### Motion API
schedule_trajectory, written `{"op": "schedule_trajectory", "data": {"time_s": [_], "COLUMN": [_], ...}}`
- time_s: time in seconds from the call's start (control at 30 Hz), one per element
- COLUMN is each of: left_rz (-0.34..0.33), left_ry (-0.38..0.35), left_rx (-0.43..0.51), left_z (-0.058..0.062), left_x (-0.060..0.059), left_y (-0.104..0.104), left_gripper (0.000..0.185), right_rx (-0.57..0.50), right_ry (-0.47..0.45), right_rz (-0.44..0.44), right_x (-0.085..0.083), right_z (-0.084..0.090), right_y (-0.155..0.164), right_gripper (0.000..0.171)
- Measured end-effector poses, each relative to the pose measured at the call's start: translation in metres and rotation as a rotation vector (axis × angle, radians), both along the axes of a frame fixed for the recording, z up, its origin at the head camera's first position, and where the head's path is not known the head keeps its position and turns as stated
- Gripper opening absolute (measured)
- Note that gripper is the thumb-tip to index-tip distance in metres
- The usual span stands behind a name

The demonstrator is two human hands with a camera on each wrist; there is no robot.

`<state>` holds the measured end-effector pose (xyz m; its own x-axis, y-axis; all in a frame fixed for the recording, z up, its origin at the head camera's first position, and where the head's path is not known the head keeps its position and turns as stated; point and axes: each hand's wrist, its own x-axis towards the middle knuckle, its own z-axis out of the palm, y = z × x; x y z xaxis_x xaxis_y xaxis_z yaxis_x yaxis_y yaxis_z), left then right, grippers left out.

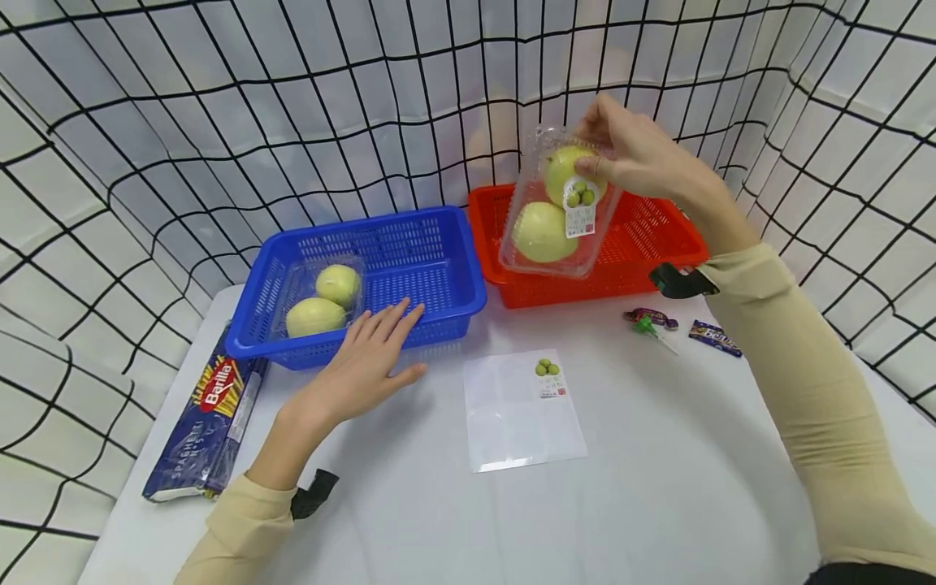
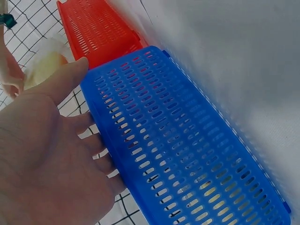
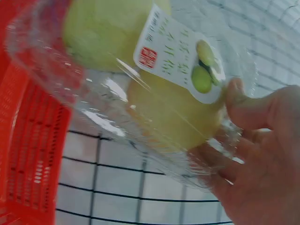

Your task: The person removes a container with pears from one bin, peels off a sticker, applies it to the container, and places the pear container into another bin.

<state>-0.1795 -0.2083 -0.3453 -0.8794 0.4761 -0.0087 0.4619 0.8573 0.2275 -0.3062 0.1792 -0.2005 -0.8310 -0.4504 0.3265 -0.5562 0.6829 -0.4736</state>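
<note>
In the middle of the worktop (image 1: 629,487), has a labelled clear sheet (image 1: 512,426) lying flat. Farther on, toward the left edge, rests the left hand (image 1: 358,370) at the near rim of the blue basket (image 1: 457,244), apparently touching, with fingers straight, a little apart and gripping nothing. Inside that basket, has another fruit pack (image 1: 318,313) lying to their left. Beyond, toward the far right corner, holds a clear fruit pack (image 1: 552,211) in the right hand (image 1: 636,158), raised over the red basket (image 1: 621,284), with fingers clamped on its far right corner. Seems to be mid-carry; cannot tell whether bound in or out. Next, probably calls for a firm pinch and a levelling of the pack clear of the rim. Points the free end toward the near edge and slightly left, with a long axis running far to near, tilted.
</note>
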Motion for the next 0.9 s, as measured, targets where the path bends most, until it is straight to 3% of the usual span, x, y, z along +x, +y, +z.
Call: {"op": "schedule_trajectory", "data": {"time_s": [0.13, 0.33, 0.47, 0.77, 0.9], "left_rz": [-0.002, -0.005, -0.006, -0.012, -0.009], "left_ry": [0.014, 0.017, 0.019, 0.050, 0.047], "left_rx": [-0.005, -0.002, -0.003, 0.005, 0.003], "left_z": [0.000, -0.002, -0.002, -0.001, -0.001], "left_x": [0.000, 0.000, 0.001, 0.002, 0.003], "left_y": [0.000, -0.001, -0.002, -0.002, -0.002], "left_gripper": [0.081, 0.080, 0.081, 0.080, 0.080], "right_rx": [0.019, 0.251, 0.334, 0.359, 0.345], "right_ry": [0.029, 0.007, -0.097, -0.253, -0.354], "right_rz": [-0.038, -0.027, 0.044, 0.116, 0.139], "right_x": [-0.033, -0.067, -0.081, -0.098, -0.105], "right_z": [-0.004, -0.016, -0.033, -0.063, -0.068], "right_y": [-0.009, -0.026, -0.032, -0.046, -0.051], "right_gripper": [0.042, 0.040, 0.034, 0.021, 0.024]}}
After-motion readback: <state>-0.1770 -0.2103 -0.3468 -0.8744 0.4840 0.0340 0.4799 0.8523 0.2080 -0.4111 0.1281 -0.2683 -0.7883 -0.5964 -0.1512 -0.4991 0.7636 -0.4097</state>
